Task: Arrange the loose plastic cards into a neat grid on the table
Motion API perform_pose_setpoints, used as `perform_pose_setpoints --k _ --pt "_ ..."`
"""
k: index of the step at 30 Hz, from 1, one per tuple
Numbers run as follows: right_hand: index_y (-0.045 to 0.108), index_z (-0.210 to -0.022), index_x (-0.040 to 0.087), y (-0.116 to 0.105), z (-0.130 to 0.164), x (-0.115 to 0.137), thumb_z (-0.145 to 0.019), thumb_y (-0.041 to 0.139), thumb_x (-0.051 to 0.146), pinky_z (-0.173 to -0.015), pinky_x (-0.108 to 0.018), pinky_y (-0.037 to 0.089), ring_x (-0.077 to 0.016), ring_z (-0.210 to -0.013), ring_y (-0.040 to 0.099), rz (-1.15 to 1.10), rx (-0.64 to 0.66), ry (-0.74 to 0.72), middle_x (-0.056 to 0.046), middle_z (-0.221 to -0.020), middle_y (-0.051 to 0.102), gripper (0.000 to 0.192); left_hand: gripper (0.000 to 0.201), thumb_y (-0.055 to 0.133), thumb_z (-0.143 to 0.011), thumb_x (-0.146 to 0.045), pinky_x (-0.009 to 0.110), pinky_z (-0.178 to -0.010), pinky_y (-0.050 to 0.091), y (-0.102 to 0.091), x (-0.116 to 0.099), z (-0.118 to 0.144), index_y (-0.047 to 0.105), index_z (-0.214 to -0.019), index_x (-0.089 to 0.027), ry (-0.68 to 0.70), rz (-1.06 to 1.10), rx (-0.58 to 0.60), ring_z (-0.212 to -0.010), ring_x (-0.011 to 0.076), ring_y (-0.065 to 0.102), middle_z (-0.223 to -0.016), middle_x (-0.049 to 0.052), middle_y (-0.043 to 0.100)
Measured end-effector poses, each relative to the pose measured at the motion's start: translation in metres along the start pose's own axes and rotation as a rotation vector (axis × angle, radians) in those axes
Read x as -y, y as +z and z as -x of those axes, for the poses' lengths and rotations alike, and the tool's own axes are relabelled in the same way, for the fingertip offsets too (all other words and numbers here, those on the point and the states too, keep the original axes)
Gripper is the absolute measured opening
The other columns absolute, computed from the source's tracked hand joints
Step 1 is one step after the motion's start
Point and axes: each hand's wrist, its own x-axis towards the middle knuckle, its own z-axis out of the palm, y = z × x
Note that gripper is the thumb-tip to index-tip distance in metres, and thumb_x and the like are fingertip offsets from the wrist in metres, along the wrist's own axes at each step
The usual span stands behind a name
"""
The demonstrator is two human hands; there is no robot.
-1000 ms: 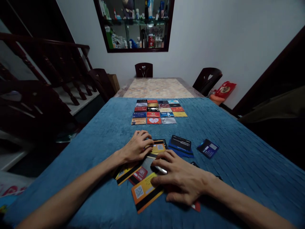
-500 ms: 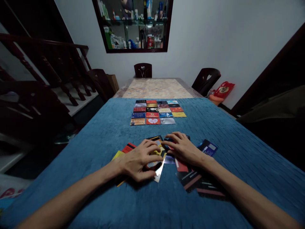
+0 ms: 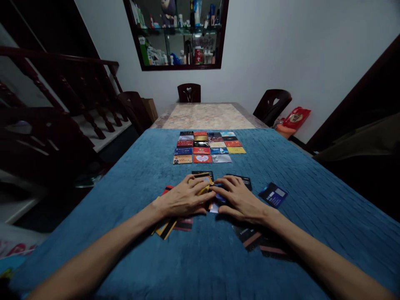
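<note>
Both hands lie flat on a loose heap of plastic cards on the blue cloth [image 3: 125, 175]. My left hand [image 3: 184, 198] presses on a yellow card [image 3: 201, 180] and covers others; striped cards [image 3: 167, 227] stick out under its wrist. My right hand [image 3: 239, 198] rests on dark and blue cards, fingertips almost touching the left hand's. More dark cards [image 3: 256, 239] lie under my right forearm. A dark blue card [image 3: 273, 194] lies apart to the right. Farther off, several cards form a neat grid [image 3: 206, 147].
Beyond the cloth the table shows a pale patterned top [image 3: 206, 116]. Dark wooden chairs stand at the far end [image 3: 189, 92], far right [image 3: 271, 105] and left [image 3: 134, 108]. A stair railing [image 3: 62, 83] runs along the left. A red bag [image 3: 293, 118] sits by the wall.
Both hands have slid away from me across the heap and come together at its middle, dragging cards along. The right hand came off the near orange card; the grid is unchanged.
</note>
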Motion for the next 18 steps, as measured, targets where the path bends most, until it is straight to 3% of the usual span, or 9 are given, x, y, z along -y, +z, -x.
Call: perform_pose_setpoints --k 5,8,11,15,18 --pt "0.043 -0.149 0.019 0.001 0.001 0.005 -0.084 0.040 0.081 -0.105 -0.061 0.031 -0.0373 -0.125 0.040 -0.003 0.066 0.054 -0.020 -0.140 0.048 0.089 0.059 0.062 -0.089 -0.053 0.054 -0.103 0.037 -0.001 0.015 0.003 0.049 -0.139 -0.023 -0.117 -0.002 0.011 -0.127 0.0353 0.047 -0.141 0.019 0.051" --pt "0.040 -0.151 0.022 -0.011 0.006 0.007 -0.072 0.054 0.085 -0.106 -0.065 0.027 -0.0415 -0.132 0.035 -0.041 0.155 0.071 -0.021 -0.148 0.040 0.102 0.072 0.062 -0.084 -0.064 0.051 -0.097 0.042 -0.019 0.018 0.008 0.050 -0.136 -0.018 -0.216 0.105 0.084 -0.119 0.0353 0.052 -0.132 0.020 0.054" --pt "0.032 -0.155 0.026 -0.027 0.013 0.009 -0.061 0.069 0.081 -0.107 -0.067 0.026 -0.0446 -0.138 0.028 -0.137 0.284 0.032 -0.020 -0.153 0.033 0.114 0.094 0.073 -0.070 -0.069 0.046 -0.092 0.047 -0.044 0.014 0.017 0.042 -0.144 -0.021 -0.353 0.264 0.238 -0.110 0.0327 0.057 -0.127 0.016 0.055" --pt "0.023 -0.157 0.030 -0.035 0.024 0.009 -0.054 0.082 0.066 -0.106 -0.071 0.025 -0.0484 -0.142 0.023 -0.209 0.379 0.004 -0.020 -0.157 0.027 0.124 0.122 0.088 -0.055 -0.054 0.055 -0.097 0.046 -0.057 0.002 0.036 0.021 -0.155 -0.034 -0.433 0.295 0.452 -0.130 0.0418 0.044 -0.149 0.017 0.038" --pt "0.022 -0.157 0.032 -0.033 0.028 0.008 -0.051 0.087 0.058 -0.107 -0.072 0.025 -0.0485 -0.142 0.023 -0.216 0.414 0.027 -0.019 -0.157 0.028 0.127 0.130 0.091 -0.052 -0.039 0.062 -0.098 0.044 -0.053 -0.006 0.045 0.012 -0.156 -0.038 -0.492 0.309 0.477 -0.140 0.0468 0.031 -0.158 0.018 0.025"
